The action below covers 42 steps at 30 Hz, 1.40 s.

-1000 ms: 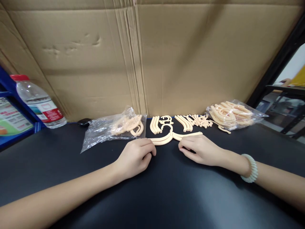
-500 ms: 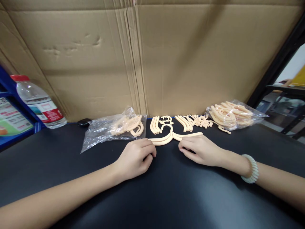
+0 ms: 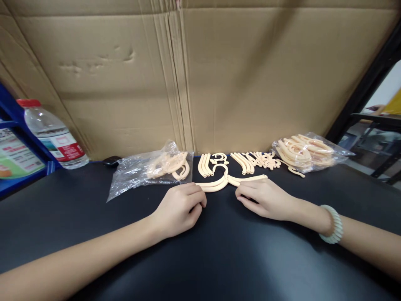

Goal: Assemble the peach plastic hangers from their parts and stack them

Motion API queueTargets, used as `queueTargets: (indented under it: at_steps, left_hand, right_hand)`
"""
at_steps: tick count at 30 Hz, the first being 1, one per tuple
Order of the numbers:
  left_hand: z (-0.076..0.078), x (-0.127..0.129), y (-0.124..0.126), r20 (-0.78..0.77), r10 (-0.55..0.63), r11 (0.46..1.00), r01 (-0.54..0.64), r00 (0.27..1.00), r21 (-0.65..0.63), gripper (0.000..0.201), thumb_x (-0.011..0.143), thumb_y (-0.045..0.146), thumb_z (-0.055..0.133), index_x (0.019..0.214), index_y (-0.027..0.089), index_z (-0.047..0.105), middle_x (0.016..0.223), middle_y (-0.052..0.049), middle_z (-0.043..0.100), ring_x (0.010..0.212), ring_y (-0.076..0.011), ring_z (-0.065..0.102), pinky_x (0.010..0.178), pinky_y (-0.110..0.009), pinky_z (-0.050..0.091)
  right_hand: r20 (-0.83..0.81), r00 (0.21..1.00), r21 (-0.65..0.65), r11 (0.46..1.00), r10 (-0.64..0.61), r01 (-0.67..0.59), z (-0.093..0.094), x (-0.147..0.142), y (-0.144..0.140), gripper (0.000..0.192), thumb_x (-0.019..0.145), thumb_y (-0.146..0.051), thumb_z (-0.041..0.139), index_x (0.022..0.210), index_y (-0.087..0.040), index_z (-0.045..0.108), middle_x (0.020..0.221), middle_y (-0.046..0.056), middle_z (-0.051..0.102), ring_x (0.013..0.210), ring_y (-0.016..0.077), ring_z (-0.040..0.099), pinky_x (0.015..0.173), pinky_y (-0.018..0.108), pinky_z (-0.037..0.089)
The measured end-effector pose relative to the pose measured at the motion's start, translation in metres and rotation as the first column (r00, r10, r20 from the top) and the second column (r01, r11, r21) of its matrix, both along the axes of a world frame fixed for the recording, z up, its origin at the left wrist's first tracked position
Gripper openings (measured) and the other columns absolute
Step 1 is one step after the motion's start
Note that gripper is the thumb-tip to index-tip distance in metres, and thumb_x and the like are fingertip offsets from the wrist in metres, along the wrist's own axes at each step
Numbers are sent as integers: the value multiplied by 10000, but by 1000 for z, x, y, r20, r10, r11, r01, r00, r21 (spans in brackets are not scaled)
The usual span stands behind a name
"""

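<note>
A beige plastic clothes hanger point(image 3: 216, 184), made up of curved pieces with a hook on top, lies on the black table in front of me. My left hand point(image 3: 181, 209) is closed over the hanger's left end, which its fingers hide. At the right arm of the hanger, my right hand point(image 3: 265, 198) has its fingers curled in against the lower piece, while the tip of the upper piece shows above the knuckles. Behind the hanger are a row of curved arm pieces point(image 3: 205, 165), loose hooks point(image 3: 219, 158) and another row of arm pieces point(image 3: 243, 163).
Small connector pieces point(image 3: 266, 159) lie in a pile at the back. Clear plastic bags of beige parts stand left point(image 3: 131, 173) and right point(image 3: 310, 152). A water bottle point(image 3: 58, 138) leans at the far left by a blue rack. A cardboard wall point(image 3: 125, 83) closes the back.
Both hands keep their places on the hanger. The whole view has shifted very slightly; nothing else visibly differs.
</note>
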<state>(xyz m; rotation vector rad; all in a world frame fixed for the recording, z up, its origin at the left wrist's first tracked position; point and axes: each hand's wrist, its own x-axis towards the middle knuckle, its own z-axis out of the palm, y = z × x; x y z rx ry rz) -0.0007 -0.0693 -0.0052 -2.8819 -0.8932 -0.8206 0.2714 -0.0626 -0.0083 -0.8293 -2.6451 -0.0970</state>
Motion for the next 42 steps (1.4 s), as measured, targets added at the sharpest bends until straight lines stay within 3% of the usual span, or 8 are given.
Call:
queueTargets:
  at_steps: [31, 38, 42]
  left_hand:
    - [0, 0, 0, -2, -18, 1000, 18, 1000, 3, 212, 798, 41, 431, 721, 162, 585, 708, -38, 617, 678, -168, 570, 631, -280, 468]
    - [1, 1, 2, 93, 27, 1000, -26, 995, -12, 211, 836, 38, 414, 919, 164, 561, 893, -64, 628, 795, -180, 593, 702, -302, 498]
    - [3, -3, 16, 121, 44, 999, -48, 992, 25, 223, 870, 44, 393, 929, 164, 571, 921, -78, 644, 868, -203, 594, 763, -347, 500]
  right_hand:
    - [5, 1000, 5, 1000, 0, 0, 0, 0, 0, 174, 937, -183, 420, 860, -182, 576, 758, 24, 591, 648, 140, 508, 609, 256, 362]
    - [9, 1000, -5, 1000, -5, 5, 0, 0, 0, 174, 936, -184, 419, 863, -183, 577, 759, 22, 590, 647, 138, 507, 605, 254, 360]
    - [18, 1000, 6, 1000, -12, 12, 0, -1, 1, 178, 934, -185, 413, 867, -179, 578, 771, 28, 601, 649, 139, 512, 602, 255, 363]
